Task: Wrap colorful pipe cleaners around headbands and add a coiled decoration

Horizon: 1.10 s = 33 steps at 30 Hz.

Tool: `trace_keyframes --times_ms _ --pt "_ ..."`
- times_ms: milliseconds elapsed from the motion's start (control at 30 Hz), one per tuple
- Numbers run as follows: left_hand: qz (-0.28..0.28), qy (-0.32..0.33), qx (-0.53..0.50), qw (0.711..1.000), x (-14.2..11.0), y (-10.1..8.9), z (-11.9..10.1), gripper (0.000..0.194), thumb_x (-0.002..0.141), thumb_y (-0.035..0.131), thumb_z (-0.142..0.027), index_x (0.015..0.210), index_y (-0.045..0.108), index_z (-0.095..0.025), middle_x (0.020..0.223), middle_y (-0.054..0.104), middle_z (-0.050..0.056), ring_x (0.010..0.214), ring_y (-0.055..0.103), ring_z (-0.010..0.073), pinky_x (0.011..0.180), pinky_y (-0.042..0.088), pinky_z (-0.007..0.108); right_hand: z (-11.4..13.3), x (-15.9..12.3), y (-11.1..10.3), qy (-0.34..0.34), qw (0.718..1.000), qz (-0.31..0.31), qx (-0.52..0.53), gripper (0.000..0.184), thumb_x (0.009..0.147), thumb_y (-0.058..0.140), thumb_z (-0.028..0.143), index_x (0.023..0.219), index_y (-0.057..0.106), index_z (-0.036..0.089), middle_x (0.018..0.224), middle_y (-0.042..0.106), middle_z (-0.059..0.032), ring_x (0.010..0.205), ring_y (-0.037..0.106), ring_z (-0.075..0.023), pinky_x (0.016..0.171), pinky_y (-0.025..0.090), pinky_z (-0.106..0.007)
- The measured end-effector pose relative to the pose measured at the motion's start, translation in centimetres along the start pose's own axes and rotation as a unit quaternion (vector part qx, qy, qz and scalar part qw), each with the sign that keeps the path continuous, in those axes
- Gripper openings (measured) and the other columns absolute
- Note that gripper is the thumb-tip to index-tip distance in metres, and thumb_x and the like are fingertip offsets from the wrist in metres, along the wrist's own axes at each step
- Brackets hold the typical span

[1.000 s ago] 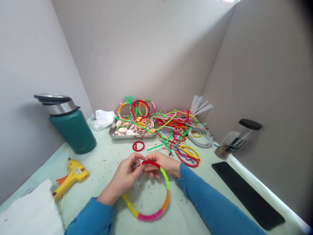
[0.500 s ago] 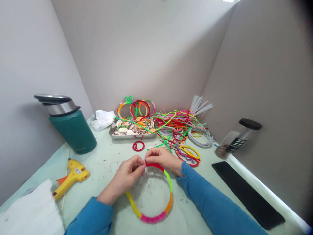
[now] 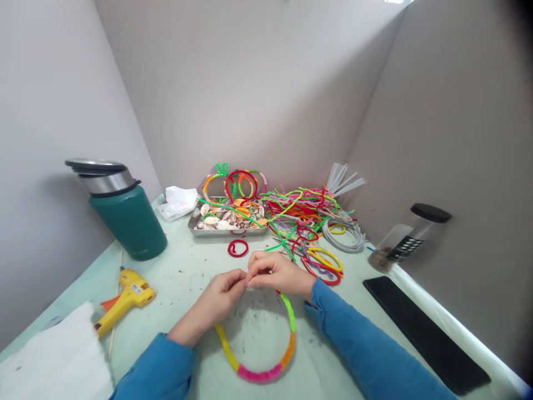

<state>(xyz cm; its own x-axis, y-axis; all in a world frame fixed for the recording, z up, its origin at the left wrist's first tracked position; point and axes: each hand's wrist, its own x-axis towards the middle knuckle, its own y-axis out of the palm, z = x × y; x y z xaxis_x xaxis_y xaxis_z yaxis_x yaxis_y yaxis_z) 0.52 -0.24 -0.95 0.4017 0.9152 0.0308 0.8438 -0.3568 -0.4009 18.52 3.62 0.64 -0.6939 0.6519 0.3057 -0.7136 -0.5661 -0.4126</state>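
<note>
A ring wrapped in fuzzy pipe cleaner [image 3: 260, 376], with yellow, pink, orange, green and red stretches, hangs between my two hands. My left hand [image 3: 225, 294] pinches it at the upper left. My right hand [image 3: 278, 272] bends over the top of the ring, thumb and fingertips meeting those of my left hand. Most of the red stretch is hidden behind my right hand. Just beyond my hands, a small red pipe cleaner coil [image 3: 238, 248] lies on the table.
A metal tray of seashells [image 3: 229, 232] stands at the back, wrapped rings [image 3: 241, 186] behind. Right of it lie heaped pipe cleaners [image 3: 300, 205] and a grey wire coil [image 3: 343, 234]. Left are a green bottle [image 3: 131, 222], a yellow glue gun [image 3: 127, 297] and a white cloth [image 3: 54, 355].
My right hand has turned and come down over the top of the ring, covering the red stretch that showed before. My left hand keeps its pinch. The view has shifted slightly.
</note>
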Motion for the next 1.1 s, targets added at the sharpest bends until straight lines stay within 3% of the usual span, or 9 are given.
trace_keyframes --times_ms 100,233,367,500,733,1000,1100 --pt "-0.007 -0.012 -0.024 1.000 0.0 0.0 -0.1 0.029 0.080 0.046 -0.042 0.072 0.055 -0.015 0.061 0.044 -0.004 0.060 0.039 0.0108 0.056 0.032 0.021 -0.2 -0.1 -0.1 0.043 0.998 -0.006 0.054 0.025 0.077 0.061 0.039 0.082 0.069 0.015 0.079 0.060 -0.0032 0.074 0.054 -0.0131 0.069 0.042 -0.024" --pt "-0.039 -0.068 -0.053 0.996 -0.1 0.0 -0.7 0.041 0.081 0.041 -0.053 0.061 0.047 -0.017 0.052 0.032 -0.007 0.048 0.027 0.0082 0.045 0.022 0.021 -0.8 -0.2 -0.4 0.136 0.982 -0.052 0.122 0.034 0.079 0.056 0.045 0.088 0.063 0.013 0.074 0.060 -0.0018 0.057 0.048 -0.0077 0.053 0.037 -0.019" --pt "-0.062 -0.089 -0.062 0.992 -0.2 -0.1 -1.3 0.044 0.078 0.043 -0.056 0.059 0.048 -0.017 0.050 0.029 -0.007 0.045 0.022 0.0074 0.044 0.019 0.022 -0.7 -0.3 -0.5 0.147 0.978 0.018 0.146 0.030 0.074 0.064 0.040 0.083 0.058 0.013 0.072 0.060 -0.0006 0.055 0.047 -0.0066 0.049 0.036 -0.017" --pt "-0.037 -0.076 -0.045 0.995 -0.3 -0.2 -1.5 0.041 0.075 0.051 -0.052 0.066 0.060 -0.013 0.053 0.040 -0.005 0.050 0.031 0.0085 0.048 0.023 0.021 -0.4 -0.4 -0.3 0.161 0.969 0.067 0.172 0.030 0.072 0.066 0.036 0.090 0.054 0.015 0.068 0.060 0.0012 0.052 0.047 -0.0065 0.044 0.035 -0.016" --pt "-0.005 -0.028 -0.020 0.999 -0.1 -0.3 -0.4 0.030 0.078 0.051 -0.040 0.077 0.063 -0.013 0.065 0.058 0.000 0.058 0.043 0.0108 0.053 0.031 0.021 -0.5 -0.3 -0.1 0.161 0.971 0.046 0.168 0.024 0.073 0.064 0.030 0.086 0.052 0.014 0.061 0.058 0.0028 0.054 0.053 -0.0076 0.047 0.036 -0.016" --pt "-0.081 0.070 0.166 0.980 -0.3 -0.1 -0.4 0.021 0.078 0.053 -0.031 0.075 0.070 -0.019 0.065 0.065 0.000 0.057 0.049 0.0122 0.056 0.032 0.021 -0.6 -0.2 0.1 0.163 0.974 0.045 0.148 0.020 0.075 0.061 0.031 0.085 0.053 0.015 0.059 0.058 0.0037 0.048 0.047 -0.0060 0.045 0.033 -0.016" --pt "-0.098 0.051 0.159 0.981 -0.2 0.0 -0.2 0.020 0.076 0.055 -0.033 0.077 0.069 -0.019 0.061 0.062 -0.001 0.053 0.047 0.0118 0.053 0.031 0.021 -0.6 -0.2 0.0 0.168 0.976 0.028 0.135 0.019 0.075 0.061 0.030 0.084 0.053 0.015 0.058 0.057 0.0040 0.045 0.044 -0.0050 0.043 0.033 -0.016"
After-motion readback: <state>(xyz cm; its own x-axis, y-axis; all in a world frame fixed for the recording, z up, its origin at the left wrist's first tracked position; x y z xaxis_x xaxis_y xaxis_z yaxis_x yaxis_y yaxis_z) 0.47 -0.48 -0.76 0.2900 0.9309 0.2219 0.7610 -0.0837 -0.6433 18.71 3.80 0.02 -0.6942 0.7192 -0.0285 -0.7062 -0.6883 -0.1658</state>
